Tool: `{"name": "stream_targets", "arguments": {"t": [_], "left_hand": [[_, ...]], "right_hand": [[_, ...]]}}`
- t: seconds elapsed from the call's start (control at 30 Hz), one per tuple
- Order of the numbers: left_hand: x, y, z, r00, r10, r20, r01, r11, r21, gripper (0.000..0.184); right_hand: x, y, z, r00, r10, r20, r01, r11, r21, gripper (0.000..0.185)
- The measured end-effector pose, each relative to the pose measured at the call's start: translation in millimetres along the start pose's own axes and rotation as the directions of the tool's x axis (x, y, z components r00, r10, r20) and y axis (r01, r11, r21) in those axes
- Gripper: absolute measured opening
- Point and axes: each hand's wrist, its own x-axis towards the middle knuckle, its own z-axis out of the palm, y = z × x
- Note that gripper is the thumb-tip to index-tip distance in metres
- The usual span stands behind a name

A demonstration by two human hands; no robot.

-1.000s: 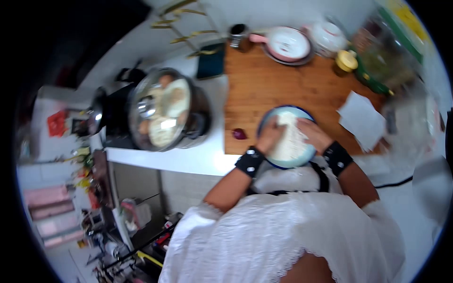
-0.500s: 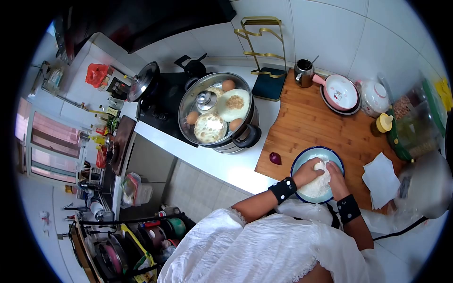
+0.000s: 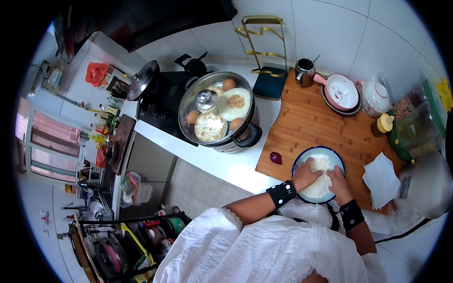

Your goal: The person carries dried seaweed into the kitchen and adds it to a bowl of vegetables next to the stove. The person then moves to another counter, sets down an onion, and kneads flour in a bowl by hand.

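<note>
A pale enamel bowl with a dark blue rim sits at the front edge of the wooden board. White flour fills its bottom. My left hand reaches in from the left side, thumb stretched out, its lower fingers partly hidden in the flour. Opposite it, my right hand rests at the right inner side with fingers spread into the flour. The hands are apart, with flour showing between them. A small purple onion lies left of the bowl.
A steamer pot with a glass lid stands on the left, eggs and round flat pieces inside. White paper lies right of the bowl. Behind are a metal cup, a pink-handled pan and a yellow-lidded jar.
My hands were close together over the flour, pressing some of it between them. They have moved apart to opposite sides of the bowl, and the flour lies loose between them.
</note>
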Motion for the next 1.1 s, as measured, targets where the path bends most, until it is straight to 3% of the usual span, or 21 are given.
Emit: {"name": "stream_targets", "arguments": {"t": [0.07, 0.17, 0.27, 0.3, 0.33, 0.37, 0.43, 0.47, 0.53, 0.6, 0.67, 0.7, 0.87, 0.9, 1.0, 1.1], "left_hand": [[4.1, -0.4, 3.1, 0.998, -0.052, 0.035, 0.056, 0.993, -0.103, 0.070], [19.3, -11.1, 15.0, 0.994, -0.089, 0.069, 0.102, 0.969, -0.226, 0.068], [44.6, -40.6, 40.8, 0.998, -0.023, 0.063, 0.038, 0.968, -0.248, 0.066], [41.5, -35.9, 35.0, 0.991, -0.046, 0.123, 0.079, 0.959, -0.273, 0.065], [44.2, -46.3, 37.2, 0.989, 0.062, 0.133, -0.027, 0.967, -0.252, 0.060], [38.3, -34.3, 29.3, 0.983, 0.020, 0.182, 0.036, 0.954, -0.298, 0.057], [31.1, -18.8, 18.6, 0.964, -0.072, 0.258, 0.158, 0.931, -0.331, 0.053], [25.9, -12.4, 15.3, 0.959, -0.097, 0.265, 0.201, 0.894, -0.401, 0.052], [14.2, 0.7, 9.4, 0.949, -0.148, 0.280, 0.281, 0.798, -0.533, 0.050], [11.6, -3.7, 8.1, 0.970, 0.016, 0.242, 0.161, 0.703, -0.693, 0.033], [8.0, 0.2, 0.6, 0.958, 0.028, 0.285, 0.185, 0.697, -0.692, 0.028], [6.7, 0.2, -1.8, 0.965, 0.054, 0.255, 0.144, 0.706, -0.694, 0.026], [-4.1, 10.1, -14.1, 0.974, 0.174, 0.143, -0.056, 0.801, -0.596, 0.028], [-6.3, 12.6, -18.7, 0.965, 0.174, 0.197, -0.045, 0.849, -0.527, 0.031], [-6.5, 9.1, -22.4, 0.951, 0.220, 0.218, -0.115, 0.904, -0.411, 0.034], [2.4, -2.1, -20.8, 0.961, 0.250, 0.116, -0.203, 0.926, -0.317, 0.037]], "right_hand": [[-23.5, -29.2, 4.1, 0.991, 0.120, 0.054, -0.128, 0.974, 0.187, 0.067], [-18.7, -26.2, 7.8, 0.986, 0.156, 0.053, -0.164, 0.955, 0.246, 0.059], [17.8, 12.2, 6.9, 0.977, 0.036, 0.210, -0.134, 0.872, 0.472, 0.050], [32.6, 27.0, 9.8, 0.966, -0.013, 0.258, -0.124, 0.852, 0.508, 0.045], [41.2, 33.1, 8.7, 0.956, -0.057, 0.288, -0.117, 0.826, 0.552, 0.042], [20.8, 9.5, 14.2, 0.984, 0.040, 0.171, -0.124, 0.849, 0.514, 0.040], [16.9, 5.5, 14.4, 0.951, -0.070, 0.301, -0.131, 0.791, 0.597, 0.040], [27.0, 18.0, 16.0, 0.944, -0.142, 0.299, -0.077, 0.784, 0.616, 0.041], [21.5, 16.7, 19.9, 0.976, -0.163, 0.143, 0.072, 0.866, 0.495, 0.043], [-27.9, -33.7, 16.6, 0.995, -0.083, 0.060, 0.046, 0.886, 0.462, 0.051], [-33.7, -38.1, 15.5, 0.995, -0.095, -0.002, 0.086, 0.895, 0.438, 0.054], [-25.8, -37.2, 17.7, 0.982, -0.177, 0.061, 0.122, 0.852, 0.510, 0.062], [-39.7, -43.5, 11.3, 0.985, -0.175, -0.006, 0.153, 0.842, 0.518, 0.053], [-41.3, -43.4, 10.5, 0.984, -0.177, -0.009, 0.158, 0.851, 0.501, 0.052], [-22.1, -25.7, 3.5, 0.940, -0.323, 0.109, 0.243, 0.859, 0.450, 0.050], [-17.2, -22.5, 4.1, 0.936, -0.338, -0.099, 0.353, 0.899, 0.258, 0.050]]}}
